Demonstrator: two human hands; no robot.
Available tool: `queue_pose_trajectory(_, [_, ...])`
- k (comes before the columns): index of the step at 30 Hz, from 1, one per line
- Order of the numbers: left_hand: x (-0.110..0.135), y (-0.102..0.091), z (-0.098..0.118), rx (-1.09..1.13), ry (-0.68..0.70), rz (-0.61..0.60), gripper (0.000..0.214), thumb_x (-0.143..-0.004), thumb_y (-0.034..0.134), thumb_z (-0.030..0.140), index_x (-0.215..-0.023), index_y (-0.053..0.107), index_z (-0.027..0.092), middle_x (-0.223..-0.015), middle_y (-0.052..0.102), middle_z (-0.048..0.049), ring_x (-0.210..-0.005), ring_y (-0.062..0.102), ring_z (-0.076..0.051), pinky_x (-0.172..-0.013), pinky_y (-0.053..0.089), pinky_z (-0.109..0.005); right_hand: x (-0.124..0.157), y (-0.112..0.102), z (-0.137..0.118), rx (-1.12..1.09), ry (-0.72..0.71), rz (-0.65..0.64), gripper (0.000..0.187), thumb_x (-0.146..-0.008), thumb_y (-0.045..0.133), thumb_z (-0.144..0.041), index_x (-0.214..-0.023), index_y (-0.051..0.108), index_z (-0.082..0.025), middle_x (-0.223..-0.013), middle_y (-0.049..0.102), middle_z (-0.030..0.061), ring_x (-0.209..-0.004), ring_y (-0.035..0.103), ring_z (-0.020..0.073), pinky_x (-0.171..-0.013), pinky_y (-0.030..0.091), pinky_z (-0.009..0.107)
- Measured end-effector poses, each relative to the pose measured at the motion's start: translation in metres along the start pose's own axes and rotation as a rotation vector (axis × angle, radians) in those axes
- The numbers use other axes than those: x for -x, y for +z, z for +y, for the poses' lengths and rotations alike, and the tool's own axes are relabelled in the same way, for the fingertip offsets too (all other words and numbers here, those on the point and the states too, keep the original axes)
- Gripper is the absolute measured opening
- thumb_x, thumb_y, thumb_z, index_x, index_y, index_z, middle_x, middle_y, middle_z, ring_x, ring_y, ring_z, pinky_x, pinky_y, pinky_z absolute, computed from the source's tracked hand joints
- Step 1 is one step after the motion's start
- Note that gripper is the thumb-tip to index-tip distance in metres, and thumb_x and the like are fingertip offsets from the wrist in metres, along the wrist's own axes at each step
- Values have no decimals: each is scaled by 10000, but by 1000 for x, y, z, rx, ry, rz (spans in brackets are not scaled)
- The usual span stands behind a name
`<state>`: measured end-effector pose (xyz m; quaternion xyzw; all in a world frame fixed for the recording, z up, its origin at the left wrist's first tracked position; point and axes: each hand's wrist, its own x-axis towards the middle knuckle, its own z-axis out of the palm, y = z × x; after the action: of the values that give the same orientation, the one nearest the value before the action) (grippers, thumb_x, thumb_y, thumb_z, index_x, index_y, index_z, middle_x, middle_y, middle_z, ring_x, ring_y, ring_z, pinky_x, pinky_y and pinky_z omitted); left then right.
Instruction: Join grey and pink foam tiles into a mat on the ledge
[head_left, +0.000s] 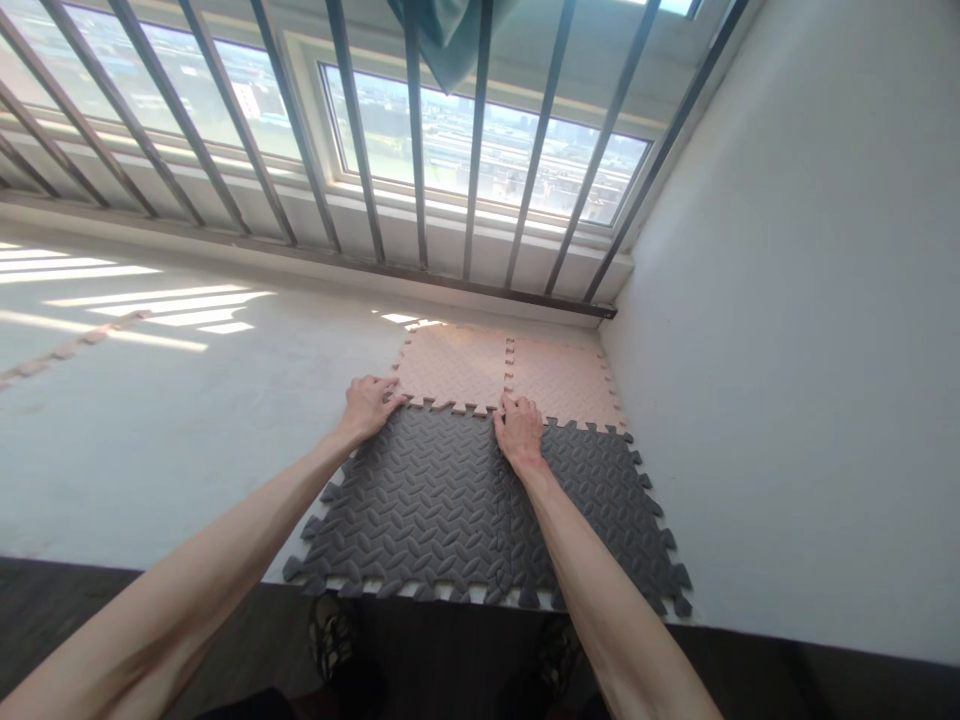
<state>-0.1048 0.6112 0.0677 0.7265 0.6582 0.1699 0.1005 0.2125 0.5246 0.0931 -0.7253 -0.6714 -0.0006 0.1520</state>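
Observation:
Two pale pink foam mats (pixel 454 360) with jigsaw edges lie side by side on the white ledge. In front of them are two dark grey foam mats (pixel 420 500) with a raised tread pattern, joined along a middle seam. White gaps show between some teeth where pink meets grey. My left hand (pixel 370 406) grips the left end of that seam, its fingers by the pink edge and its thumb over the grey corner. At the middle junction, my right hand (pixel 519 428) has its fingers curled down on the mats, hiding the teeth under it.
A metal railing (pixel 420 150) stands before the window at the back. The white wall (pixel 787 350) borders the mats on the right. Another pink foam strip (pixel 71 347) lies far left on the ledge (pixel 187 440). Below its front edge is a dark floor with my shoes (pixel 331 635).

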Motion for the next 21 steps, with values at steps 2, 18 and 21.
queue_pose_trajectory(2, [1, 0, 0, -10, 11, 3, 597, -961, 604, 555, -1418, 726, 191, -1337, 698, -194, -1279, 538, -399, -1106, 419, -491, 2, -2, 1, 21, -27, 23, 294, -1051, 585, -320, -1287, 715, -203, -1214, 659, 147, -1161, 517, 298, -973, 429, 413])
queue_pose_trajectory(18, [3, -9, -4, -42, 59, -8, 573, -933, 650, 557, -1356, 763, 187, -1230, 728, -200, -1181, 597, -388, -1078, 444, -490, 14, -12, 21, 45, -260, -9, 322, -1074, 536, -277, -1329, 724, -217, -1190, 735, 114, -1148, 546, 292, -988, 404, 429])
queue_pose_trajectory(21, [6, -10, -1, -55, 69, 6, 586, -939, 651, 563, -1365, 748, 173, -1217, 738, -201, -1175, 603, -384, -1078, 443, -483, 11, -14, 21, 62, -255, -10, 308, -1085, 515, -265, -1281, 750, -228, -1168, 754, 102, -1147, 550, 296, -974, 396, 442])
